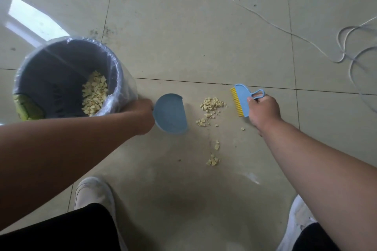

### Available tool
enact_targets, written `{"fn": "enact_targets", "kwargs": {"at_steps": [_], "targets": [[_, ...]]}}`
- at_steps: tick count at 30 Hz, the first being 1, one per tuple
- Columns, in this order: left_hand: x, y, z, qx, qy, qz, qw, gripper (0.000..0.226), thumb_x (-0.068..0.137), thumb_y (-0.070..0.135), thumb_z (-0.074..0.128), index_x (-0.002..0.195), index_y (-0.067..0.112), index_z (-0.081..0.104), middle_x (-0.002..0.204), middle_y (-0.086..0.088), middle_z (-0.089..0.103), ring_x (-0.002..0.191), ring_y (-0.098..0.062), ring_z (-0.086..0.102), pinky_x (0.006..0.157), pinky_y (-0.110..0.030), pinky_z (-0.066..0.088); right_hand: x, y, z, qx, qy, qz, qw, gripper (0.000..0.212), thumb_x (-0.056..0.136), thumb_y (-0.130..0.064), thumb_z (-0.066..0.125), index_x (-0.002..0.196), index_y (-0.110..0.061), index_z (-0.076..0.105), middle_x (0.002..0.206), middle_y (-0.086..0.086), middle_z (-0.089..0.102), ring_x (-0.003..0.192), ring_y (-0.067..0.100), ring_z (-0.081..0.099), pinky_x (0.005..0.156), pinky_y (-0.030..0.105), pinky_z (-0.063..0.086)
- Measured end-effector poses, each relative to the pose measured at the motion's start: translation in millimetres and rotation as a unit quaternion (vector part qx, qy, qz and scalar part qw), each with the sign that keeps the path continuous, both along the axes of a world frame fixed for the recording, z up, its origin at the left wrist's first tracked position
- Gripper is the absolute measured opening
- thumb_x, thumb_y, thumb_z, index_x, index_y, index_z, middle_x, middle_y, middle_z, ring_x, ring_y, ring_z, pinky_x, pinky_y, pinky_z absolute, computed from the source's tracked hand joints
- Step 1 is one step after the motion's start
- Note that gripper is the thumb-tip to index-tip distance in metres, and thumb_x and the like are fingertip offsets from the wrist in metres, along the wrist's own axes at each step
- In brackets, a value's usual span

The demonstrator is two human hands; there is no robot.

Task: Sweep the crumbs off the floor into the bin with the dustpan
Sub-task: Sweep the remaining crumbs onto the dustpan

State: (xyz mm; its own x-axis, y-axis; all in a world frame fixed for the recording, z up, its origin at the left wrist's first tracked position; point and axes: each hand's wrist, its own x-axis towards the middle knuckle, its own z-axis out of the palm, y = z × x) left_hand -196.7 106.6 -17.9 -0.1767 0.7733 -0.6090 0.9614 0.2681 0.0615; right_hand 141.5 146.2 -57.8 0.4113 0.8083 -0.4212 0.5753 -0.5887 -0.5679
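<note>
Nearest, two white shoes (94, 193) on the tiled floor (183, 36), one either side. Just beyond them, a thin trail of crumbs (213, 161) runs away toward the main crumb pile (211, 104), a few strays between. Pile sits between the two tools. To its left, blue dustpan (171, 113), pan bare, straight open lip facing right toward the pile, a short gap apart; left hand (143, 115) wraps its handle end, the grip itself mostly hidden behind the wrist. To the pile's right, blue brush (242, 100) with yellow bristles pointing left at the crumbs, bristle row running near-to-far, roughly parallel to the dustpan lip; right hand (263, 111) curled around its loop handle. Right hand is the nearer one to the pile. Likely next stroke: leftward, brush pushing crumbs into the lip. Far left, lined bin (67, 79) just beside the left hand, crumbs already inside. Far right, a white cable (346, 47) loops well apart.
</note>
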Motion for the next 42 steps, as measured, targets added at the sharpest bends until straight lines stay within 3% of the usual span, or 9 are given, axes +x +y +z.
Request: {"fn": "enact_targets", "kwargs": {"at_steps": [8, 15, 20, 23, 26, 30, 36, 42], "targets": [[-6, 9, -15, 0.006, -0.048, 0.026, 0.998, 0.023, 0.09, 0.014, 0.055, 0.106, 0.023, 0.068, 0.102, -0.004, 0.068, 0.095, -0.03, 0.067, 0.08, -0.036, 0.06, -33, 21, -8, 0.0, -0.038, 0.112, 0.993, 0.024, 0.101, -0.025, 0.056, 0.104, -0.008, 0.071, 0.09, 0.009, 0.065, 0.084, 0.03, 0.059, 0.073, 0.029, 0.039], [-19, 17, -21, 0.02, -0.101, 0.078, 0.992, 0.018, 0.09, 0.013, 0.056, 0.098, 0.023, 0.068, 0.095, -0.003, 0.065, 0.09, -0.031, 0.065, 0.07, -0.03, 0.051, -58, 28, -5, 0.01, -0.038, 0.172, 0.984, 0.02, 0.102, -0.023, 0.053, 0.104, -0.015, 0.071, 0.087, 0.005, 0.062, 0.085, 0.03, 0.057, 0.072, 0.027, 0.036], [-23, 17, -24, 0.024, -0.105, 0.075, 0.991, 0.017, 0.091, 0.013, 0.056, 0.098, 0.022, 0.068, 0.085, 0.001, 0.061, 0.086, -0.029, 0.062, 0.069, -0.03, 0.048, -70, 30, -5, 0.003, -0.038, 0.215, 0.976, 0.017, 0.103, -0.023, 0.052, 0.089, -0.019, 0.061, 0.071, -0.003, 0.056, 0.076, 0.028, 0.053, 0.06, 0.031, 0.033], [-23, 15, -27, 0.026, -0.107, 0.074, 0.991, 0.015, 0.091, 0.015, 0.056, 0.097, 0.023, 0.068, 0.082, 0.003, 0.059, 0.085, -0.028, 0.063, 0.069, -0.03, 0.049, -74, 24, -8, 0.003, -0.047, 0.244, 0.969, 0.016, 0.1, -0.022, 0.054, 0.087, -0.018, 0.06, 0.068, -0.006, 0.053, 0.073, 0.027, 0.051, 0.053, 0.026, 0.033], [-23, 12, -26, 0.021, -0.097, 0.049, 0.994, 0.015, 0.09, 0.016, 0.056, 0.095, 0.024, 0.067, 0.089, 0.0, 0.064, 0.086, -0.027, 0.063, 0.068, -0.029, 0.049, -75, 16, -10, -0.004, -0.043, 0.273, 0.961, 0.014, 0.1, -0.023, 0.056, 0.098, -0.017, 0.069, 0.076, 0.001, 0.06, 0.078, 0.028, 0.055, 0.06, 0.032, 0.032], [-23, 7, -24, 0.013, -0.083, 0.001, 0.997, 0.015, 0.09, 0.018, 0.055, 0.097, 0.022, 0.068, 0.092, -0.003, 0.066, 0.086, -0.027, 0.065, 0.071, -0.031, 0.055, -73, 4, -10, -0.003, -0.038, 0.303, 0.952, 0.024, 0.101, -0.023, 0.057, 0.119, -0.016, 0.072, 0.093, 0.003, 0.065, 0.09, 0.028, 0.06, 0.073, 0.028, 0.037], [-27, 2, -20, -0.006, -0.073, -0.022, 0.997, 0.02, 0.087, 0.016, 0.054, 0.097, 0.022, 0.07, 0.091, -0.003, 0.069, 0.082, -0.026, 0.067, 0.068, -0.034, 0.059, -63, -18, -11, -0.013, -0.022, 0.345, 0.938, 0.016, 0.1, -0.021, 0.06, 0.109, -0.02, 0.074, 0.089, 0.005, 0.068, 0.085, 0.029, 0.062, 0.07, 0.032, 0.044], [-23, -2, -16, -0.01, -0.065, -0.022, 0.998, 0.023, 0.086, 0.012, 0.053, 0.098, 0.023, 0.07, 0.088, -0.001, 0.066, 0.082, -0.026, 0.067, 0.069, -0.034, 0.06, -58, -32, -11, -0.01, -0.017, 0.365, 0.931, 0.019, 0.099, -0.019, 0.062, 0.113, -0.019, 0.075, 0.099, 0.007, 0.073, 0.092, 0.027, 0.065, 0.082, 0.033, 0.05]]}}
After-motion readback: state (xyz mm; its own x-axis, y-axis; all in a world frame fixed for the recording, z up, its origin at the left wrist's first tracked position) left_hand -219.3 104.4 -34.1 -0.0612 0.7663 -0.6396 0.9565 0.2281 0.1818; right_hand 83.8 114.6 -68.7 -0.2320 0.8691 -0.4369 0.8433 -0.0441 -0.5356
